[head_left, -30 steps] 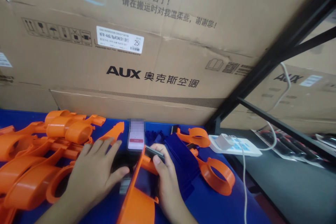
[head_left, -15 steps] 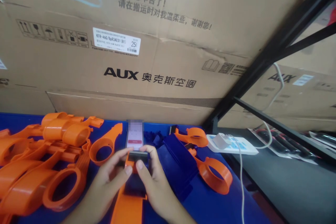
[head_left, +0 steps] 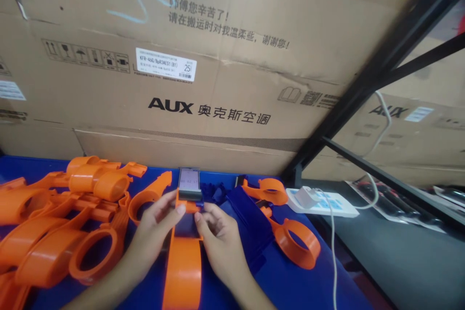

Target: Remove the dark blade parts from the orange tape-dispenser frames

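A long orange plastic part (head_left: pixel 183 264) lies lengthwise on the blue table (head_left: pixel 290 286) in front of me. My left hand (head_left: pixel 152 227) and my right hand (head_left: pixel 218 235) pinch its far end from either side, fingertips pressed on a small dark insert (head_left: pixel 189 195) seated there. A dark blue piece (head_left: pixel 187 225) sits in the part between my thumbs. A phone (head_left: pixel 189 178) lies just beyond the part's end.
A heap of orange ring-ended parts (head_left: pixel 54 223) fills the left. Dark blue plates (head_left: pixel 250 223) and more orange rings (head_left: pixel 298 242) lie right. A white power strip (head_left: pixel 323 201) with a cable sits beside a black rack post (head_left: pixel 363 82). Cardboard boxes (head_left: pixel 203 58) wall the back.
My left hand left the table surface and joined the right on the orange part's far end. The part swung straight toward me, and both hands moved slightly farther away.
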Tool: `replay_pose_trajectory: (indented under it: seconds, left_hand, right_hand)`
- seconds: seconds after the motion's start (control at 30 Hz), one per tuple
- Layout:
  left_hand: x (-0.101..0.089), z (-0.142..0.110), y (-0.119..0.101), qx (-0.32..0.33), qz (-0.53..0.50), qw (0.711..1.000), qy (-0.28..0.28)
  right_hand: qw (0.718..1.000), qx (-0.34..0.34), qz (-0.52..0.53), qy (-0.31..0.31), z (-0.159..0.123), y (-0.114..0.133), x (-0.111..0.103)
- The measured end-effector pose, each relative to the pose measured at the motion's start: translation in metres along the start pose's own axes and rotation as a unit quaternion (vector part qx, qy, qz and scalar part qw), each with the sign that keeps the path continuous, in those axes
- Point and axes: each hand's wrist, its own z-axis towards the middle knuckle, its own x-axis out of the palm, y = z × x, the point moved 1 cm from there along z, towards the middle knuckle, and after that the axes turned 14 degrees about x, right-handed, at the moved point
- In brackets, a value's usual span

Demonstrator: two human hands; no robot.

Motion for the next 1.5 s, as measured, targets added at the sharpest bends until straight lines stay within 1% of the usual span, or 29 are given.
replay_pose_trajectory:
  seconds: [0.07, 0.13, 0.3, 0.43, 0.53, 0.6, 0.8, 1.0, 1.13, 1.2, 1.33, 1.4, 1.5]
  left_hand:
    - [0.005, 0.007, -0.006, 0.007, 0.013, 0.999, 0.035]
    - [0.008, 0.012, -0.01, 0.015, 0.021, 0.998, 0.049]
    - [0.002, 0.013, -0.002, 0.037, 0.017, 0.999, 0.028]
    - [-0.006, 0.008, 0.006, 0.026, 0.02, 0.999, -0.002]
    - [-0.008, 0.007, 0.006, 0.023, 0.002, 1.0, 0.003]
    - [-0.008, 0.007, 0.005, 0.02, -0.005, 1.0, 0.011]
    - [-0.007, 0.008, 0.002, 0.001, -0.025, 0.999, 0.025]
    - [-0.007, 0.011, 0.0, -0.003, -0.012, 1.0, 0.018]
    - [-0.006, 0.011, -0.004, -0.009, -0.016, 0.999, 0.026]
    - [-0.006, 0.011, -0.006, -0.005, -0.008, 1.0, 0.028]
    - [-0.007, 0.009, -0.007, -0.012, -0.016, 1.0, 0.006]
    - [-0.006, 0.006, -0.008, -0.024, -0.035, 0.999, -0.025]
    - [-0.004, 0.0, -0.013, -0.027, -0.056, 0.995, -0.083]
  right_hand:
    - [0.999, -0.027, -0.017, -0.016, -0.001, 0.002, 0.0]
    - [0.998, -0.036, -0.041, -0.023, -0.002, 0.002, -0.001]
    - [0.996, -0.042, -0.084, 0.0, -0.003, 0.0, -0.001]
    - [0.993, -0.051, -0.099, 0.04, -0.004, 0.002, 0.0]
    - [0.991, -0.063, -0.096, 0.075, -0.006, 0.006, 0.001]
    - [0.989, -0.065, -0.095, 0.088, -0.008, 0.009, 0.001]
    - [0.991, -0.051, -0.092, 0.087, -0.008, 0.012, 0.001]
    - [0.992, -0.042, -0.077, 0.085, -0.008, 0.013, 0.002]
    - [0.994, -0.041, -0.071, 0.078, -0.011, 0.012, 0.003]
    - [0.994, -0.035, -0.057, 0.085, -0.012, 0.012, 0.003]
    - [0.994, -0.011, -0.019, 0.111, -0.009, 0.008, 0.004]
    - [0.994, -0.008, -0.023, 0.106, -0.006, 0.005, 0.004]
    - [0.995, -0.022, -0.056, 0.082, -0.003, -0.001, 0.004]
